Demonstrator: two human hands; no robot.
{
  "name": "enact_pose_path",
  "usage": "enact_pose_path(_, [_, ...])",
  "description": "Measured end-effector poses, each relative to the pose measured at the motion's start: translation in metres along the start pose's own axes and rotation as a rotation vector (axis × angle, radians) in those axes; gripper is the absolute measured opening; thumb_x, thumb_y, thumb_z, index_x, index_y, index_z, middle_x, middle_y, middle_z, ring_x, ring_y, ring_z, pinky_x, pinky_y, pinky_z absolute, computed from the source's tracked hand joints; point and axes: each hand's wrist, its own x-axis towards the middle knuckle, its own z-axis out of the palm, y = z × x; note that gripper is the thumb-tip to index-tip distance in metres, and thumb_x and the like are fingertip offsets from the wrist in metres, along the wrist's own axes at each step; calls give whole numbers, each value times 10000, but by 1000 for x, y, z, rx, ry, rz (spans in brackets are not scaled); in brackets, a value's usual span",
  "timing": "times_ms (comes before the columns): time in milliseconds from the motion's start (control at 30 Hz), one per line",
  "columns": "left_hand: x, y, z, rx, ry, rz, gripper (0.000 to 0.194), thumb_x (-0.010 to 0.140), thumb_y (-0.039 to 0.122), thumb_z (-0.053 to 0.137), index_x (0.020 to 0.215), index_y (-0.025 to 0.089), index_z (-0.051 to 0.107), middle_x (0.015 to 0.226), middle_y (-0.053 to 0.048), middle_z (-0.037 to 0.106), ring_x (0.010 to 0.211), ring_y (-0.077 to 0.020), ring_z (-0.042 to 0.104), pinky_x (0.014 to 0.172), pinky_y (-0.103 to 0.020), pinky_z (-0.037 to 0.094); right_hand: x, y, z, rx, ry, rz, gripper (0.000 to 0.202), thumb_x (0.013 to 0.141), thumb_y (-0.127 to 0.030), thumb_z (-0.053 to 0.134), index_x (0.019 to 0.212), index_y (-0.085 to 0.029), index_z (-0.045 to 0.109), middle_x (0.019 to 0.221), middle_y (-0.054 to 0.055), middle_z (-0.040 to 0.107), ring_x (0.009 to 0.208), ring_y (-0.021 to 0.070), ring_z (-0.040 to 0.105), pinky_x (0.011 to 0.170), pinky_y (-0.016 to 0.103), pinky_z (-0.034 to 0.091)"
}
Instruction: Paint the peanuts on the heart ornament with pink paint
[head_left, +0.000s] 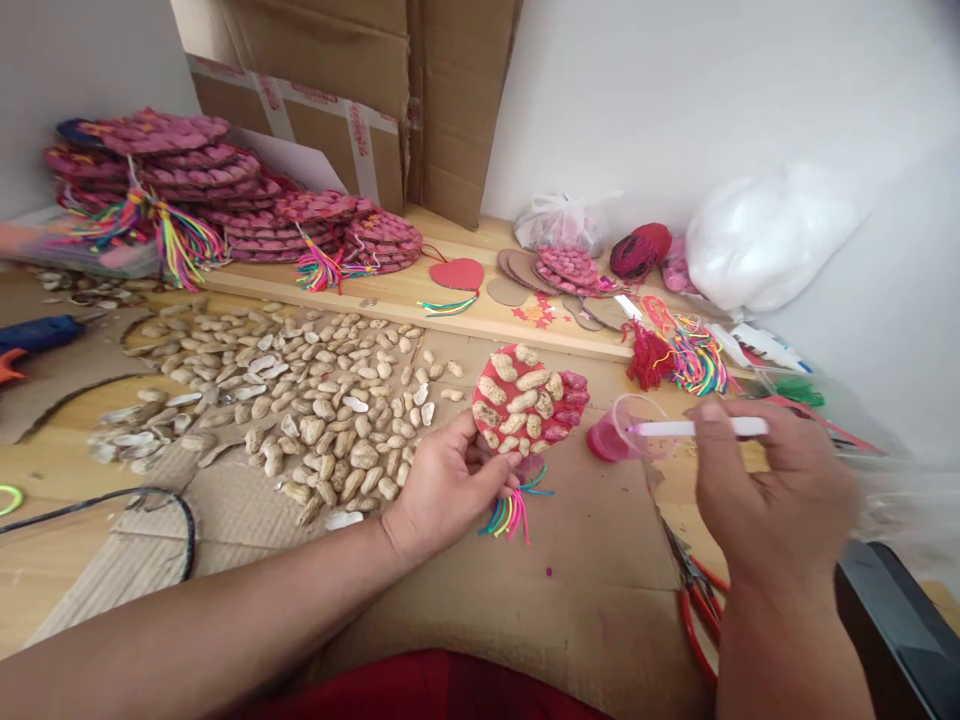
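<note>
My left hand (454, 480) is closed on the edge of a red heart-shaped piece (510, 367) covered with peanut shells. Most of these shells are plain tan, while several at the right side are painted pink (571, 402). A multicoloured tassel (510, 512) hangs below the heart. In my right hand (772, 490) a slim white paintbrush (701, 428) is pinched between thumb and fingers. Its pink tip points left, at the rim of a clear plastic cup (643, 408) holding pink liquid (606, 441). Whether the tip touches the cup I cannot tell.
Loose peanut shells (330, 420) spread over cardboard on the left. Behind them are stacked pink shell-covered pieces (247, 190) with tassels. Red-handled scissors (701, 600) lie near my right wrist. A white plastic bag (772, 235) and a blue tool (41, 333) stand at the sides.
</note>
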Motion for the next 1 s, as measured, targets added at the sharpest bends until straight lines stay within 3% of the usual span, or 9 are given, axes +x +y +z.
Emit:
enact_pose_path(100, [0, 0, 0, -19, -2, -33, 229, 819, 260, 740, 1011, 182, 642, 875, -63, 787, 677, -182, 747, 579, -257, 615, -4, -15, -8, 249, 130, 49, 146, 900, -362, 635, 913, -232, 700, 848, 61, 685, 833, 252, 644, 776, 410, 461])
enact_pose_path(200, [0, 0, 1, 0, 1, -16, 208, 823, 246, 737, 1003, 183, 654, 870, -61, 793, 676, -186, 752, 578, -259, 613, -10, -33, -11, 428, 70, -15, 71, 894, -292, 643, 866, -240, 683, 781, 30, 658, 737, 201, 614, 689, 369, 437])
enact_pose_path(300, [0, 1, 2, 1, -13, 2, 215, 842, 249, 724, 1038, 188, 662, 976, -83, 803, 778, -215, 777, 593, -262, 618, -15, -42, -9, 443, -65, -125, 45, 899, -247, 632, 901, -239, 676, 833, 15, 670, 792, 179, 617, 752, 363, 462])
enact_pose_path(400, [-1, 2, 4, -8, -34, 30, 211, 851, 247, 714, 1053, 200, 673, 1042, -79, 802, 842, -230, 784, 652, -292, 643, -18, -44, -4, 456, -106, -175, 59, 894, -217, 637, 937, -230, 675, 842, 14, 668, 858, 184, 631, 833, 386, 479])
enact_pose_path(667, [-1, -6, 1, 54, -70, 97, 231, 889, 275, 692, 1103, 186, 694, 1098, -96, 786, 934, -256, 765, 820, -369, 636, -21, -46, 0, 454, -131, -191, 56, 904, -225, 631, 947, -234, 666, 884, 25, 699, 916, 197, 644, 904, 428, 474])
enact_pose_path(1000, [-1, -3, 1, 90, -62, 112, 219, 884, 254, 695, 1093, 189, 699, 1107, -90, 785, 956, -259, 755, 843, -373, 621, -20, -43, -1, 381, -105, -221, 50, 890, -227, 649, 931, -240, 674, 871, 28, 708, 858, 192, 620, 856, 413, 465])
